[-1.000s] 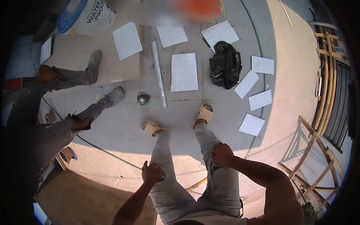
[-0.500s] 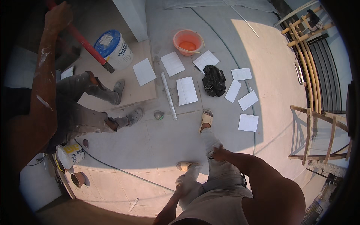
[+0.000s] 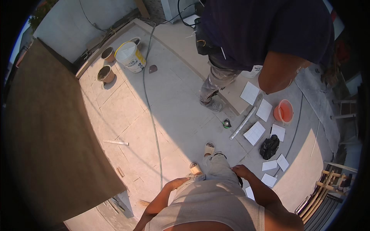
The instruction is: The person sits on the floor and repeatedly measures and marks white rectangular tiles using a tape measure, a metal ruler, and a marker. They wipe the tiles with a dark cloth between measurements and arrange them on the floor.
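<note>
My left hand [image 3: 179, 183] is at the left side of my grey work trousers [image 3: 219, 169], its fingers together at the cloth. Against the right side of the trousers, my right hand [image 3: 241, 171] is curled at the fabric. Neither hand shows a tool in it. My feet in beige sandals [image 3: 195, 168] stand on the tiled floor beneath. A co-worker in a dark shirt [image 3: 266, 30] and dusty trousers stands ahead of me, bent over, with a bare elbow toward the white tiles [image 3: 250, 93]; that person's hands are hidden.
A white bucket [image 3: 131, 57] and flowerpots [image 3: 106, 73] stand far left; a grey hose [image 3: 150, 115] crosses the floor. Toward the right lie a long straight bar [image 3: 243, 123], a black bag [image 3: 269, 147], more tiles and an orange bucket [image 3: 283, 111]. A brown panel [image 3: 58, 134] fills the left.
My view has swung left. My hands have moved up from the legs to the sides of my trousers, and my legs are straighter. The co-worker's raised red-handled tool is out of sight.
</note>
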{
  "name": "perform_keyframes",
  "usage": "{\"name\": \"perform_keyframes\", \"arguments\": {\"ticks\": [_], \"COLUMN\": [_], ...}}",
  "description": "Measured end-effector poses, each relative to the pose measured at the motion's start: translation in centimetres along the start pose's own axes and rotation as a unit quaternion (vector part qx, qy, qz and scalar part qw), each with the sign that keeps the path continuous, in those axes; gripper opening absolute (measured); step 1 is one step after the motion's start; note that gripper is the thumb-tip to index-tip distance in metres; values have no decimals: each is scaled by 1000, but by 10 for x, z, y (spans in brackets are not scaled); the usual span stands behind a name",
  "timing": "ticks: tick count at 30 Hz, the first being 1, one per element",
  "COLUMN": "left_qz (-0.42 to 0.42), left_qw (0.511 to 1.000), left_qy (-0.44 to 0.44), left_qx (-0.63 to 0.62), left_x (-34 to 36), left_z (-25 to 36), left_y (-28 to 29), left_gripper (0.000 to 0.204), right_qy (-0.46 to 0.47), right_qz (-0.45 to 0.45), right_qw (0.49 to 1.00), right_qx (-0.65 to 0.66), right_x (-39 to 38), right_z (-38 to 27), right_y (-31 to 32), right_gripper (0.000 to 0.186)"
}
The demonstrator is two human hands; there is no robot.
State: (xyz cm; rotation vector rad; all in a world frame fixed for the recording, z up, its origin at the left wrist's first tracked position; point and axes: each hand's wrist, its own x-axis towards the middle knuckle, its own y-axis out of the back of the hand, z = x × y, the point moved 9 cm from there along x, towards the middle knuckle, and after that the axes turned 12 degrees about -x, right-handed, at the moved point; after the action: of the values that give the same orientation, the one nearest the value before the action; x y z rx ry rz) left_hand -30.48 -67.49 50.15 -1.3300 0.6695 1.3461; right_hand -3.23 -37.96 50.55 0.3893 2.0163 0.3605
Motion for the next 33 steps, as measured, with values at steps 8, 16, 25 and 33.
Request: {"name": "perform_keyframes", "arguments": {"ticks": [8, 16, 25, 33], "left_qz": [58, 209, 188, 194], "left_qw": [979, 964, 900, 830], "left_qy": [-190, -126, -95, -122], "left_qx": [-55, 109, 383, 508], "left_x": [52, -8, -65, -45], "left_z": [37, 208, 415, 575], "left_y": [94, 210, 358, 471], "left_gripper": [81, 97, 53, 53], "right_qy": [17, -60, -175, -236], "right_qz": [-122, -69, -25, -59], "right_qw": [976, 989, 967, 963], "right_qx": [-178, 112, 184, 120], "right_x": [135, 247, 329, 333], "right_z": [30, -206, -295, -376], "right_y": [-23, 117, 159, 123], "right_gripper": [40, 34, 32, 30]}}
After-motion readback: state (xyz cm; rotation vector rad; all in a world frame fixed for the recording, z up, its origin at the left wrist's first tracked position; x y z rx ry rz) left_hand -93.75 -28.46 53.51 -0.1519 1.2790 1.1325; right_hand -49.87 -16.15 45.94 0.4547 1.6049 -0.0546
